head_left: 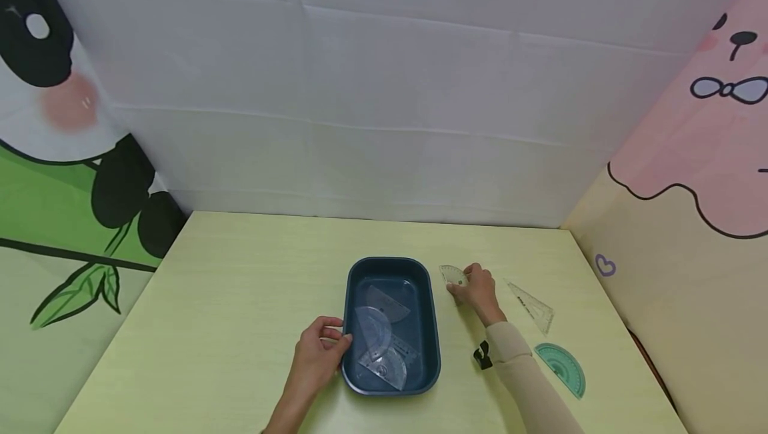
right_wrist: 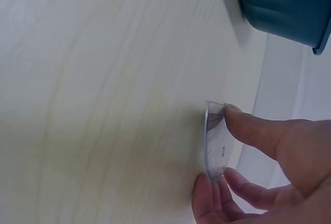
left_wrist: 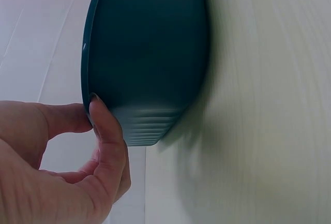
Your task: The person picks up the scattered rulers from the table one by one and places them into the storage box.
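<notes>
A deep blue plastic tray point(head_left: 437, 327) with rounded corners sits in the middle of the table. Its left rim is pinched between the thumb and fingers of my left hand point(head_left: 318, 354), as the left wrist view also shows. Inside lie several clear drawing tools, among them a protractor point(head_left: 375, 331) and a set square point(head_left: 389, 304), partly overlapping. To the right of the tray, my right hand point(head_left: 479, 294) grips a small clear protractor point(head_left: 451, 275) by its edges. In the right wrist view this protractor point(right_wrist: 216, 146) stands tilted close over the table, thumb at one end, fingers at the other.
Right of my right hand, a clear triangular set square point(head_left: 534, 307) lies on the table point(head_left: 258, 274). Nearer, beside my right sleeve, is a green protractor point(head_left: 563, 369). A white cloth wall point(head_left: 384, 87) rises behind the table, with printed panels on both sides.
</notes>
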Demonstrator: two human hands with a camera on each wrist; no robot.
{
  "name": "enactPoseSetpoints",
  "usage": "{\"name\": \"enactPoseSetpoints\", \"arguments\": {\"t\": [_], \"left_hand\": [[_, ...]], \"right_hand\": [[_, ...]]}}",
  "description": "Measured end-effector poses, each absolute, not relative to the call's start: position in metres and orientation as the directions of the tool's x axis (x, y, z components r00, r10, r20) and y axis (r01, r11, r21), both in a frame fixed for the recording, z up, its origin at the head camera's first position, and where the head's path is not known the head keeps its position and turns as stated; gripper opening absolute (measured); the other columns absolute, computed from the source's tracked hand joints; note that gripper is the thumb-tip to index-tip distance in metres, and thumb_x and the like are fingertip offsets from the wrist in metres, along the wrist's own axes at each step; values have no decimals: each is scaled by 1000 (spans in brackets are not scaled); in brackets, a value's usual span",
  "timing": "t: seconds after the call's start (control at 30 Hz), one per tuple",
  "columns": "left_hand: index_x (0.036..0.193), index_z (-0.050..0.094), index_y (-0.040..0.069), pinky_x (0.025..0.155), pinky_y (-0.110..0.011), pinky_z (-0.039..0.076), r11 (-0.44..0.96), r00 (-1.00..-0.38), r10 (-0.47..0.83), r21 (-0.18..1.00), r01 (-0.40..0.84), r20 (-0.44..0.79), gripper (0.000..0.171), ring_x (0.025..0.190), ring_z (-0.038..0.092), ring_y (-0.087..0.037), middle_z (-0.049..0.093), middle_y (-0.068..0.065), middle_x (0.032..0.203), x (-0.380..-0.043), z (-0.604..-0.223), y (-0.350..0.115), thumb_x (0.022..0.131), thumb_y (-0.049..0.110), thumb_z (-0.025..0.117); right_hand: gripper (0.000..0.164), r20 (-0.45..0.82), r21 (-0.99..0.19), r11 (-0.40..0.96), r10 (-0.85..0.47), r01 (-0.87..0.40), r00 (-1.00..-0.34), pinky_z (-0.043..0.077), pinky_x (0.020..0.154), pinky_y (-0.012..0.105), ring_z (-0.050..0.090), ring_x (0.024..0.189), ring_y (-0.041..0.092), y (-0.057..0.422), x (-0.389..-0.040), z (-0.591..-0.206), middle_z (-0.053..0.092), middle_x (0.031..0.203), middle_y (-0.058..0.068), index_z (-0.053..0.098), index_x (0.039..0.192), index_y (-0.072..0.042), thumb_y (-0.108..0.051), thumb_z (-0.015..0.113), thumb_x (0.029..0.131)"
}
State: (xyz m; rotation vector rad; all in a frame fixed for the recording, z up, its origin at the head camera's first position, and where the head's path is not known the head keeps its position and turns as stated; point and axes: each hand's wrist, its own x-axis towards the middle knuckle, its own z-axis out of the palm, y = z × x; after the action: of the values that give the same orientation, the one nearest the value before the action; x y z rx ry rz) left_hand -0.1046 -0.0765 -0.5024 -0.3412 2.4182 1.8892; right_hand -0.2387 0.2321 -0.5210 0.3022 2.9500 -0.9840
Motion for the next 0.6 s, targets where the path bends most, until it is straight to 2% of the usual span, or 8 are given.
{"name": "enactPoseSetpoints", "arguments": {"t": [0.2,0.37,0.6], "left_hand": [[117,63,-5,52,-30,53,230,-974,-140,951,-206,-177,32,69,60,-17,62,-9,88,-104,-501,-76,89,5,75],[116,63,-5,52,-31,52,228,-974,-138,952,-206,-178,31,69,60,-17,62,-9,88,-104,-501,-76,90,5,75],[116,62,-5,52,-31,52,229,-974,-139,952,-205,-177,31,69,60,-17,62,-9,88,-104,-501,-76,89,4,74]], "right_hand": [[49,-37,-658,738,168,150,-985,49,90,53,58,103,41,237,-238,-524,61,113,31,56,118,13,-13,83,86],[40,-23,-704,695,183,146,-983,51,86,52,59,100,40,240,-235,-524,62,110,30,58,115,11,-7,80,88],[30,-44,-739,653,198,166,-979,52,78,41,63,95,35,245,-235,-525,65,107,25,62,116,10,-3,73,92]]}}
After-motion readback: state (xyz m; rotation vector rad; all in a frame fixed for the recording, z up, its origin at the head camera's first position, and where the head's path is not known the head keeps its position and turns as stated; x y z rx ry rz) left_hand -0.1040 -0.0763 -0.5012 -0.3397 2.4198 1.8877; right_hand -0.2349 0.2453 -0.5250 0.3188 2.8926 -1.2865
